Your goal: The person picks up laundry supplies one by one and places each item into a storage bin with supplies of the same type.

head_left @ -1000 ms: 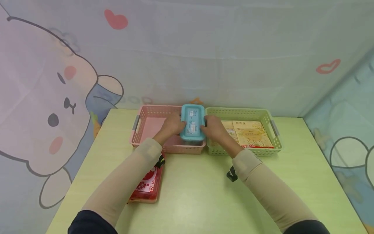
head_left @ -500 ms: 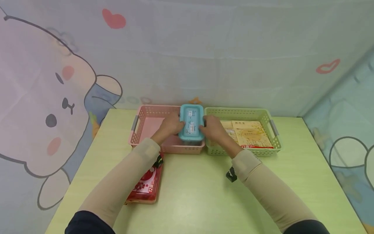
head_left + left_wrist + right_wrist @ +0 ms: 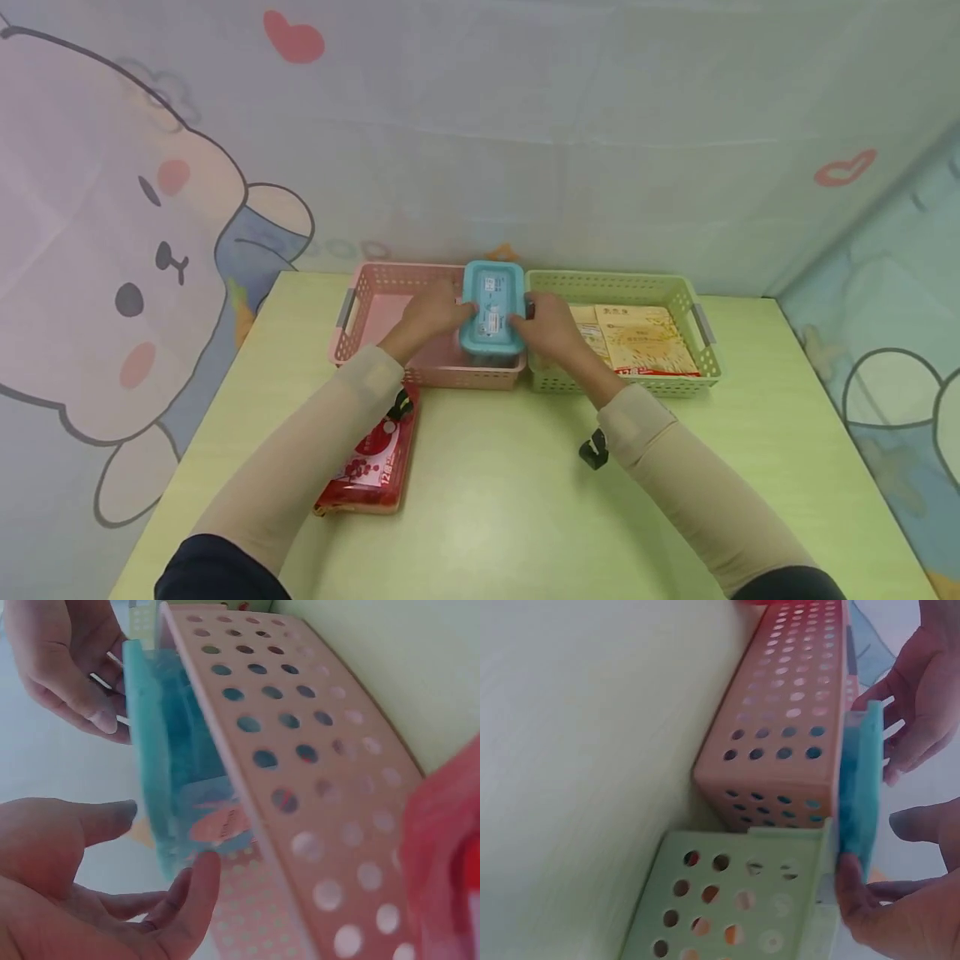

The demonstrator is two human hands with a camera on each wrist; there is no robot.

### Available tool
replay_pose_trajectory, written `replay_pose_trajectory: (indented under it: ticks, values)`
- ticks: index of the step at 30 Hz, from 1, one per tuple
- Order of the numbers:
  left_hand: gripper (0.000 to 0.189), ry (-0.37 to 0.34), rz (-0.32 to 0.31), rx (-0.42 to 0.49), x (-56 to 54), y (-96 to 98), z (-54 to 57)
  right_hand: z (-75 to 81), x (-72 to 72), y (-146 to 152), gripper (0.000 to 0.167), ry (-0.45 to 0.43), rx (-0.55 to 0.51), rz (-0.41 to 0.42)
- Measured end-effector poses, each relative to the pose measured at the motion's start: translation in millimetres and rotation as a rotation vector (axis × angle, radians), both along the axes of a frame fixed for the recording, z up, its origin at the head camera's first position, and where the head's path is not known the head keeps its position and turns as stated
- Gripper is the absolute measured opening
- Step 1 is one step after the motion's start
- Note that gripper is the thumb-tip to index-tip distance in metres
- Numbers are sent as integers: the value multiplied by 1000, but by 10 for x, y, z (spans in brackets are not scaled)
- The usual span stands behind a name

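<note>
A food storage box with a light blue lid (image 3: pixel 493 308) and a see-through body sits in the right end of the pink basket (image 3: pixel 461 379). My left hand (image 3: pixel 431 315) is at its left side; in the left wrist view the thumb stands clear of the lid and a fingertip (image 3: pixel 206 862) is close to the box wall. On the right side is my right hand (image 3: pixel 551 327). Its thumb (image 3: pixel 915 823) hangs over the lid with a gap, while a fingertip (image 3: pixel 847 868) lies by the box edge; whether it touches is unclear.
A green basket (image 3: pixel 615 385) with yellow packets (image 3: pixel 647 340) stands right beside the pink one. A red package (image 3: pixel 375 467) lies on the pale green table (image 3: pixel 510 500), partly under my left sleeve. A printed cloth (image 3: pixel 570 150) hangs behind.
My left hand has shifted slightly left, and its fingers have spread from the box. The right hand stays almost where it was. The box keeps its place in the pink basket.
</note>
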State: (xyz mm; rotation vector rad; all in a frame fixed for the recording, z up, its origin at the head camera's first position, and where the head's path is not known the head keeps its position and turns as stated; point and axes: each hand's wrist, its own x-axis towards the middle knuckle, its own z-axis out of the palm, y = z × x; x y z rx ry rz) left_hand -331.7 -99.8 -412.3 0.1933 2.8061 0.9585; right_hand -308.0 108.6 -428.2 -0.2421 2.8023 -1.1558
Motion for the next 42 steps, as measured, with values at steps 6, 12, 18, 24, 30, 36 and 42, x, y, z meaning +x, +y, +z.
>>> replay_pose_trajectory:
  ticks: [6, 12, 18, 24, 30, 36, 42]
  values:
    - [69, 43, -100, -45, 34, -113, 173, 98, 84, -52, 70, 16, 59, 14]
    - [69, 19, -183, -33, 60, -269, 386, 131, 163, -133, 70, 75, 127, 22]
    - [63, 67, -199, -44, 160, -422, 474, 183, 257, -192, 63, 143, 116, 55]
    - [61, 82, -228, -64, 254, -548, 523, 208, 327, -264, 55, 228, 71, 116]
    - [58, 116, -275, -104, 295, -673, 576, 230, 392, -349, 53, 268, 34, 205]
    - [55, 160, -296, -99, 393, -817, 549, 216, 467, -450, 51, 291, 9, 272]
    - [52, 156, -305, -57, 530, -934, 501, 181, 549, -537, 47, 292, -51, 298]
